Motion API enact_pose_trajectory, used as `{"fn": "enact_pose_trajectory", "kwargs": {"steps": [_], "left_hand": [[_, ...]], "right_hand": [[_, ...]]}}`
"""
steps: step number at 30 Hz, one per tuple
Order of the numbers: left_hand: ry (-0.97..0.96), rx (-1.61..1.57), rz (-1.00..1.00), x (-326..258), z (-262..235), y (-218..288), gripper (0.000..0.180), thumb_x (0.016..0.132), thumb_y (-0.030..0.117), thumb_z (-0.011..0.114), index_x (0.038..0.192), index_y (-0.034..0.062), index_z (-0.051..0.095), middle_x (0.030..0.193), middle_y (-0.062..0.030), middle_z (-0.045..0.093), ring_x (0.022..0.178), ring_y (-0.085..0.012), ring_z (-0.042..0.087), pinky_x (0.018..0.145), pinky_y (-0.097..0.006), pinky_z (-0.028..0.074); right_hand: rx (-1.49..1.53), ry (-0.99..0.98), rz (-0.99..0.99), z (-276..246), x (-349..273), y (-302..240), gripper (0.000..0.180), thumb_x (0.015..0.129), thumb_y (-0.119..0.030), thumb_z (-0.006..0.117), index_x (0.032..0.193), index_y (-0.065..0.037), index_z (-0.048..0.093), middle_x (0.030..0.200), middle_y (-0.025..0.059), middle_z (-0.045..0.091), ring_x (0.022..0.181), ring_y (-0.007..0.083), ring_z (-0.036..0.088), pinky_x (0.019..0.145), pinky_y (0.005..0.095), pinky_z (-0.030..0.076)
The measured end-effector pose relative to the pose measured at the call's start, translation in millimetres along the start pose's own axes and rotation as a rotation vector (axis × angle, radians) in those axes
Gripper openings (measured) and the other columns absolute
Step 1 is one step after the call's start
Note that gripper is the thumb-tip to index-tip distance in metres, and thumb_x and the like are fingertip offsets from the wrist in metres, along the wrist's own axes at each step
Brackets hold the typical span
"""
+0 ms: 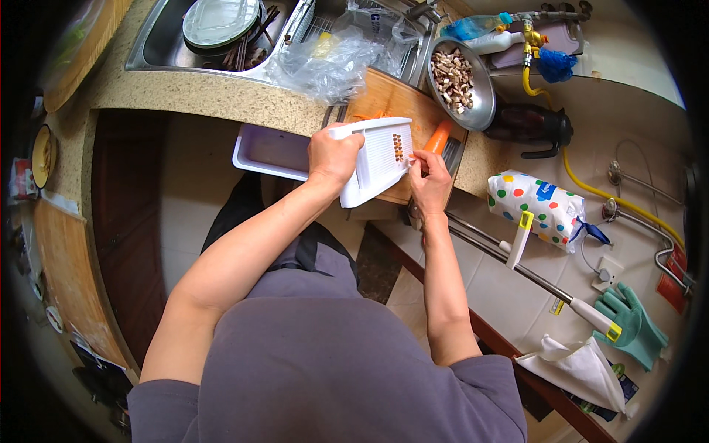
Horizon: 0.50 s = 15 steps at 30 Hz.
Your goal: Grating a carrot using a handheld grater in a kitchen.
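Note:
My left hand [336, 153] grips one end of a white grater [380, 162], which is held tilted above the wooden cutting board [402, 94]. Orange carrot bits show in the grater's slots. My right hand [430, 177] is at the grater's right edge, thumb and fingers pinched together; a speck of orange is by the fingertips, but what they hold is too small to make out. Just beyond that hand lies a peeled carrot [439, 137] on the board. A few carrot shreds [378, 115] show behind the grater, which hides the rest of the pile.
A metal bowl of chopped brown pieces [455, 81] stands at the board's far right, beside a dark jug [523, 124]. Crumpled plastic bags [332, 66] lie by the sink [159, 44], which holds dishes. A lilac bin [272, 150] sits below the counter edge.

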<state>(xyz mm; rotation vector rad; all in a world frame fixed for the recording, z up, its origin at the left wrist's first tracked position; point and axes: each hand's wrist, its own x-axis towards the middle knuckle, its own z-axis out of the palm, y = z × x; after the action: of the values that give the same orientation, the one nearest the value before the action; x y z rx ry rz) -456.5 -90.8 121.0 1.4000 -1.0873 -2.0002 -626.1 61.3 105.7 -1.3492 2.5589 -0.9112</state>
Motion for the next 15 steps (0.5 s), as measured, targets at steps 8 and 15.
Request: {"fn": "enact_pose_trajectory", "kwargs": {"steps": [8, 15], "left_hand": [[0.001, 0.088, -0.074, 1, -5, 1, 0.032, 0.072, 0.018, 0.066, 0.098, 0.0014, 0.073, 0.090, -0.0166, 0.072, 0.085, -0.0261, 0.070, 0.078, -0.034, 0.052], [-0.002, 0.104, -0.054, 2, -4, 0, 0.031, 0.072, 0.017, 0.065, 0.097, 0.0008, 0.073, 0.090, -0.0171, 0.073, 0.085, -0.0258, 0.070, 0.078, -0.034, 0.052]], "right_hand": [[0.142, -0.092, -0.141, -7, -20, -48, 0.016, 0.082, 0.006, 0.065, 0.097, -0.001, 0.064, 0.094, 0.0136, 0.065, 0.084, 0.0248, 0.066, 0.075, 0.0319, 0.053], [0.309, -0.022, -0.046, 0, -26, -47, 0.015, 0.083, 0.007, 0.064, 0.097, -0.001, 0.066, 0.099, 0.0129, 0.067, 0.095, 0.0252, 0.065, 0.086, 0.0332, 0.051]]}}
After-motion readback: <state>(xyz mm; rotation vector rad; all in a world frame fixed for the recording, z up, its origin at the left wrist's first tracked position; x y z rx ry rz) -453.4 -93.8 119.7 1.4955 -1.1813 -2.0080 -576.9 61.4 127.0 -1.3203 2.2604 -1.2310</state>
